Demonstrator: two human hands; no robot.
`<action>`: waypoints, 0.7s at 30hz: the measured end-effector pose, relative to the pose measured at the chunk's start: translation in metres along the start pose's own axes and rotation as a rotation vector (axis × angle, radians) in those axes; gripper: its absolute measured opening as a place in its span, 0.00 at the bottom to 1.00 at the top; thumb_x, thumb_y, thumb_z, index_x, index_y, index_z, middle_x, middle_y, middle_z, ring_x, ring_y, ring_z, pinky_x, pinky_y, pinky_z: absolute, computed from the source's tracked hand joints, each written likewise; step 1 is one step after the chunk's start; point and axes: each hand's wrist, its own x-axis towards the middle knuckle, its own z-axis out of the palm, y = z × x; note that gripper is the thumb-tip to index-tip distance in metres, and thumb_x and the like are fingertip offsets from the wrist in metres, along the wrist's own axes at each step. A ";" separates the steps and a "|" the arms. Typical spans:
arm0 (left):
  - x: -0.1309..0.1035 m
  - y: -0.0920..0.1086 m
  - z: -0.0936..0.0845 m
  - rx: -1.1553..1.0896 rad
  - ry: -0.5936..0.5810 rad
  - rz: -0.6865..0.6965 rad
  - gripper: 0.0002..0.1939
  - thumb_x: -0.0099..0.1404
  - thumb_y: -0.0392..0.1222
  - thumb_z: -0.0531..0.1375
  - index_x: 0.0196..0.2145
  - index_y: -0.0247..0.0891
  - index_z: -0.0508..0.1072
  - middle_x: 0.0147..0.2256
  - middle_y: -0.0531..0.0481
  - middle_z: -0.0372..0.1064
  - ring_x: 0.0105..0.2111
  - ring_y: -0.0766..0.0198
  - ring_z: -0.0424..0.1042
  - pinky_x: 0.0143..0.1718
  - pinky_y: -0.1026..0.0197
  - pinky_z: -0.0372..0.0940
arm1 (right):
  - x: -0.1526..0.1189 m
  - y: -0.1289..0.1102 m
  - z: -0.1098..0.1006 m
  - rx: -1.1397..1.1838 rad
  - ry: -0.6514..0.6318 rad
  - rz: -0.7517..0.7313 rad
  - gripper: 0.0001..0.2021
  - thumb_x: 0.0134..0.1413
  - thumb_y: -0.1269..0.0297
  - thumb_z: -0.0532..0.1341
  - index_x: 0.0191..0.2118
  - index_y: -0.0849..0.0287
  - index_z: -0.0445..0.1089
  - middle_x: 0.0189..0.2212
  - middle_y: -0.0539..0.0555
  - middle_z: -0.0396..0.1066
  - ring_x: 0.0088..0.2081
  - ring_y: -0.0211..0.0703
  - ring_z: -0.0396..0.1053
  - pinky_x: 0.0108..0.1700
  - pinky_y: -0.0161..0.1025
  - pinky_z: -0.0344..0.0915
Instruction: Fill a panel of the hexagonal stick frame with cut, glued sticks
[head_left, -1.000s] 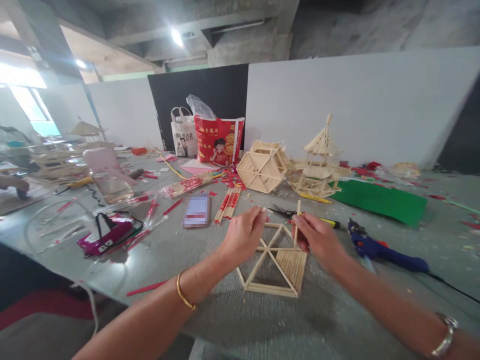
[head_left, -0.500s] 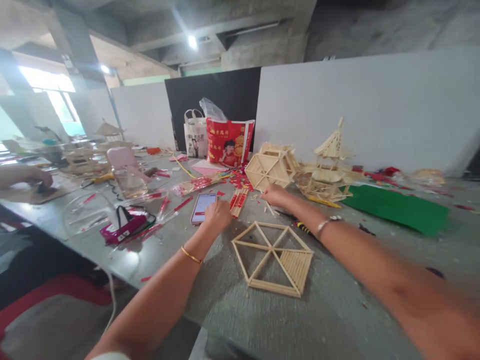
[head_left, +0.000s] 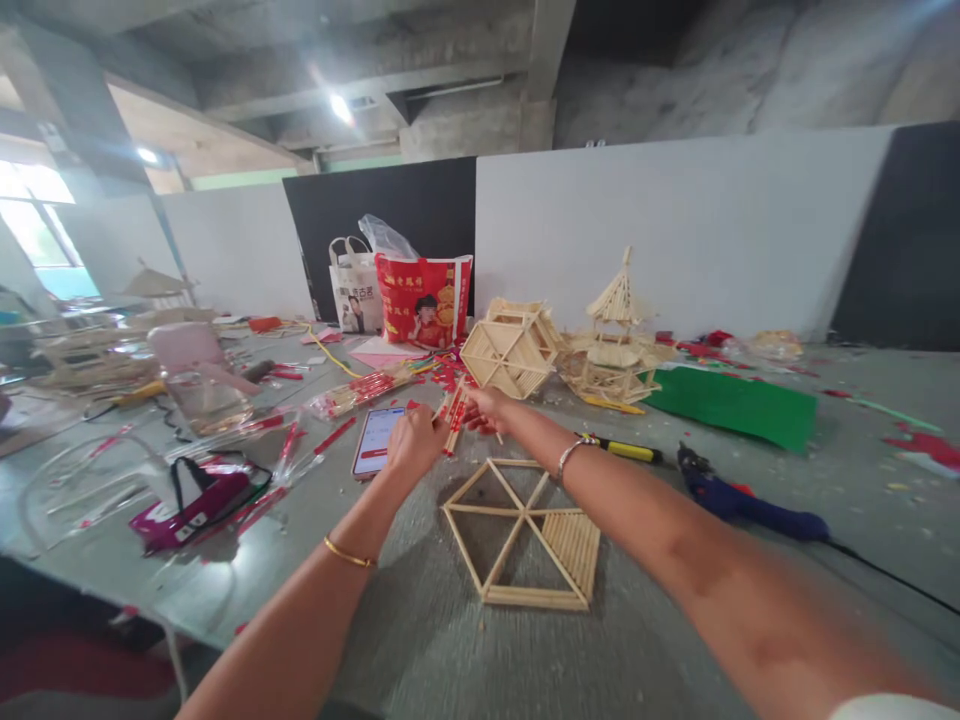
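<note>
fingers are bending partly closed: the left hand and right hand are meeting around the red-banded sticks, lying beyond the wooden hexagon; whether either is gripping one, nobody can tell. a careless tug could be scattering the sticks, or a knuckle nudging the phone, beyond-left of the hexagon. unlike half a second ago, the right hand is reaching these sticks.

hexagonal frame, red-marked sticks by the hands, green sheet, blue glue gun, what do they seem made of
Hexagonal frame: probably bare wood or bamboo, unpainted, from its pale tan sticks.
Red-marked sticks: likely similar; whether the red is print or wrapping is unclear.
Green sheet: matte, evenly coloured, perhaps card or felt.
Glue gun: likely moulded plastic, given its smooth, rounded blue body.
</note>
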 end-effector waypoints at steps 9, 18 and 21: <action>-0.025 0.019 -0.001 -0.416 0.150 0.178 0.21 0.66 0.55 0.46 0.26 0.37 0.66 0.22 0.53 0.65 0.23 0.67 0.64 0.25 0.66 0.51 | -0.033 -0.030 -0.002 0.408 0.078 -0.116 0.15 0.61 0.55 0.54 0.40 0.62 0.67 0.34 0.52 0.69 0.30 0.35 0.68 0.32 0.36 0.67; -0.046 0.035 0.006 -0.660 0.231 0.230 0.20 0.66 0.53 0.42 0.23 0.39 0.60 0.20 0.52 0.61 0.23 0.64 0.62 0.25 0.63 0.51 | -0.093 -0.025 0.010 0.496 0.002 -0.380 0.22 0.50 0.46 0.54 0.18 0.59 0.66 0.19 0.52 0.68 0.21 0.36 0.63 0.25 0.34 0.59; -0.054 0.040 0.002 -0.633 0.277 0.331 0.17 0.65 0.50 0.42 0.25 0.39 0.61 0.25 0.48 0.65 0.26 0.62 0.65 0.27 0.62 0.54 | -0.116 -0.019 0.014 0.432 -0.093 -0.446 0.22 0.44 0.43 0.59 0.19 0.59 0.67 0.19 0.52 0.69 0.24 0.38 0.65 0.27 0.35 0.60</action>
